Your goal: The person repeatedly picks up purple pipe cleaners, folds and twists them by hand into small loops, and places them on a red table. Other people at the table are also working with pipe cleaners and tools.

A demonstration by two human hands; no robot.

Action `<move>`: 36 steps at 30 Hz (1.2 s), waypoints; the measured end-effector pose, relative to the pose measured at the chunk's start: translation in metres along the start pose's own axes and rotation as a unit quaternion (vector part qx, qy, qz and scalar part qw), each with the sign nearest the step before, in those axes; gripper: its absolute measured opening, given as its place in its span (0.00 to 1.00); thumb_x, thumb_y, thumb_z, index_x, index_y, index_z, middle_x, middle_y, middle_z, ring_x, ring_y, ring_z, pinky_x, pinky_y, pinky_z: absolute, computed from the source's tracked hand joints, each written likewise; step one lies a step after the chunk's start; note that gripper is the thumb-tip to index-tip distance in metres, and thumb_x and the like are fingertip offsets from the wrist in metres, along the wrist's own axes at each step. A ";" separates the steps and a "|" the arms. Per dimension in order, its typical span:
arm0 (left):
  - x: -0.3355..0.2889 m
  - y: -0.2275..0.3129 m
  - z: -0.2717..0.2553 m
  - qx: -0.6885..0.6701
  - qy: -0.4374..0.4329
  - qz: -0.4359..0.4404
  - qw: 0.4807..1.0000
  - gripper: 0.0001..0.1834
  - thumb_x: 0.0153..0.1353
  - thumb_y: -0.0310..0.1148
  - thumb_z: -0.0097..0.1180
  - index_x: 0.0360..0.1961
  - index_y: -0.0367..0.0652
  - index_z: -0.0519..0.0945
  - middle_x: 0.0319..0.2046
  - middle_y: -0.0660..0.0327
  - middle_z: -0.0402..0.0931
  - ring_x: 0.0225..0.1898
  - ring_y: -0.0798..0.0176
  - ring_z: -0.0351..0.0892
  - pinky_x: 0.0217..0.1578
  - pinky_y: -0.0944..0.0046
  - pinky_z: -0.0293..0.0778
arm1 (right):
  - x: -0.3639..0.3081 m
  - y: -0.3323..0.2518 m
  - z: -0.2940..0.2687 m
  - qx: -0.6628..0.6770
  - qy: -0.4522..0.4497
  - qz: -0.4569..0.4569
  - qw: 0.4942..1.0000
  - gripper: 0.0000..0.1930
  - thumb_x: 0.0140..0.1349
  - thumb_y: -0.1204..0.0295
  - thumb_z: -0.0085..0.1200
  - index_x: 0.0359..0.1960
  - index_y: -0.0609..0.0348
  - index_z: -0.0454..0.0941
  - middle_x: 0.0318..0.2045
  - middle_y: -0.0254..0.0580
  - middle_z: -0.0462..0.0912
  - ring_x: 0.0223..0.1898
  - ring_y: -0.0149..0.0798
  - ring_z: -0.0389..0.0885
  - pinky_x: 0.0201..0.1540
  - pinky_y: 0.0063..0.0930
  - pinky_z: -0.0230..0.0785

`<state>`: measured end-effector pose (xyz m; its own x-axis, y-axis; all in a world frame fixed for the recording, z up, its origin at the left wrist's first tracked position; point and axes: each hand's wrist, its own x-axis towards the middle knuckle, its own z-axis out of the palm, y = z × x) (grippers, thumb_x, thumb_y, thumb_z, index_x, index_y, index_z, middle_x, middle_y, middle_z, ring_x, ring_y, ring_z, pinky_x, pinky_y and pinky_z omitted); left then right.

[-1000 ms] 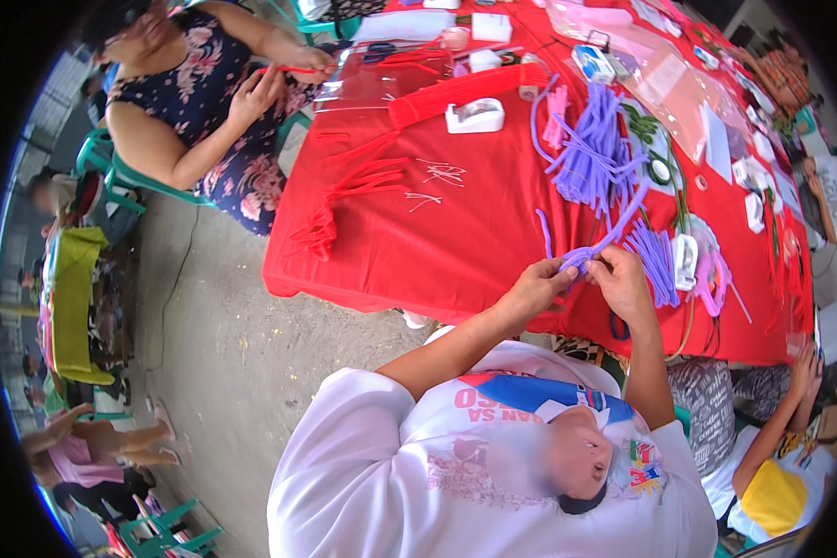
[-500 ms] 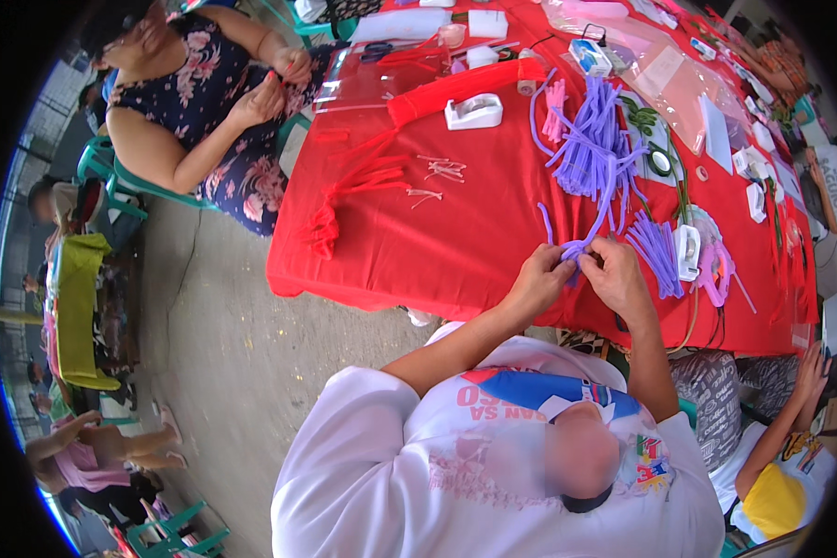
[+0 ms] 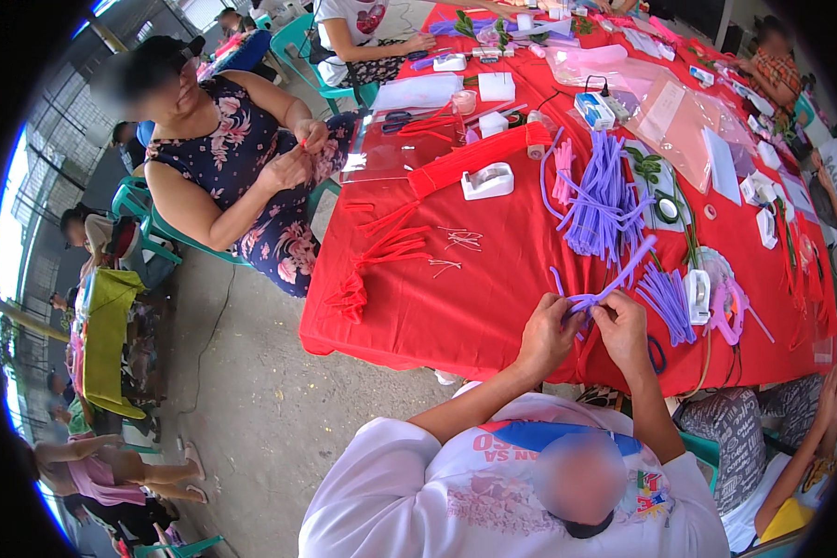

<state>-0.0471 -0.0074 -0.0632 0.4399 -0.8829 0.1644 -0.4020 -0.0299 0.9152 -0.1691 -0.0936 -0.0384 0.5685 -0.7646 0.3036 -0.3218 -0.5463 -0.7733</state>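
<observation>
At the near edge of the red-covered table, my left hand [image 3: 548, 337] and my right hand [image 3: 622, 327] pinch a few purple pipe cleaners [image 3: 614, 285]. The pipe cleaners cross between my fingertips, and their free ends slant up to the right. Just beyond lies a large heap of purple pipe cleaners [image 3: 606, 200], with a smaller bundle of purple pipe cleaners [image 3: 666, 305] beside my right hand. Scissors with dark handles [image 3: 657, 355] rest close to that hand, partly hidden. My fingers cover the exact spot where the held stems meet.
A white tape dispenser [image 3: 697, 296] and a pink glue gun [image 3: 730, 312] lie on the right. Another white tape dispenser [image 3: 487, 181], red pipe cleaners [image 3: 381, 260] and short pale stems [image 3: 460, 239] lie left. Across the left corner sits a person in a floral dress [image 3: 242, 177].
The view has shifted, so the table sits lower and farther right. The held purple stems now point up to the right, and my hands have drawn slightly apart.
</observation>
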 end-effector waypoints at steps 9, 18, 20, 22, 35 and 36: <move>-0.001 0.005 0.005 0.050 0.020 0.064 0.997 0.10 0.56 0.31 0.55 0.37 0.37 0.76 0.31 0.49 0.74 0.33 0.44 0.76 0.31 0.50 0.73 | -0.001 -0.002 0.004 0.061 0.004 0.073 0.995 0.04 0.56 0.83 0.52 0.32 0.64 0.76 0.23 0.28 0.76 0.24 0.19 0.70 0.27 0.15 0.63; 0.000 -0.018 0.012 -0.206 -0.065 -0.083 0.973 0.12 0.56 0.30 0.56 0.38 0.32 0.75 0.28 0.50 0.74 0.29 0.49 0.75 0.32 0.58 0.70 | -0.002 0.005 0.004 0.161 -0.058 0.110 0.979 0.09 0.54 0.85 0.52 0.36 0.66 0.79 0.27 0.33 0.79 0.28 0.23 0.74 0.32 0.19 0.67; 0.000 -0.016 0.007 -0.156 -0.067 -0.063 0.983 0.12 0.58 0.30 0.55 0.39 0.31 0.74 0.31 0.49 0.73 0.32 0.50 0.74 0.35 0.59 0.70 | -0.001 -0.004 0.004 0.104 -0.062 0.083 0.989 0.09 0.54 0.85 0.52 0.37 0.66 0.80 0.29 0.33 0.79 0.30 0.24 0.74 0.34 0.19 0.68; -0.001 -0.018 0.003 -0.048 -0.049 0.004 0.998 0.12 0.58 0.29 0.53 0.39 0.31 0.74 0.34 0.48 0.72 0.36 0.48 0.74 0.36 0.57 0.70 | 0.002 -0.017 0.004 -0.002 -0.052 -0.003 0.999 0.09 0.54 0.85 0.52 0.37 0.66 0.80 0.30 0.33 0.79 0.30 0.24 0.74 0.34 0.19 0.68; -0.001 -0.007 -0.004 -0.093 0.011 0.038 0.995 0.10 0.55 0.26 0.55 0.37 0.32 0.77 0.37 0.48 0.73 0.37 0.46 0.74 0.37 0.54 0.71 | -0.006 -0.012 0.016 0.120 -0.006 0.085 0.989 0.09 0.54 0.86 0.53 0.37 0.66 0.76 0.28 0.35 0.78 0.30 0.24 0.76 0.34 0.17 0.70; -0.001 -0.007 -0.005 -0.081 0.002 0.041 0.996 0.10 0.55 0.25 0.55 0.37 0.32 0.77 0.36 0.49 0.73 0.35 0.47 0.75 0.36 0.55 0.71 | -0.009 -0.008 0.016 0.123 -0.006 0.091 0.988 0.08 0.54 0.86 0.54 0.36 0.66 0.77 0.28 0.34 0.78 0.30 0.23 0.76 0.33 0.17 0.69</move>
<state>-0.0408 -0.0037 -0.0678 0.4146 -0.8772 0.2422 -0.3021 0.1184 0.9459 -0.1593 -0.0772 -0.0438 0.5279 -0.8373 0.1421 -0.2269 -0.3003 -0.9265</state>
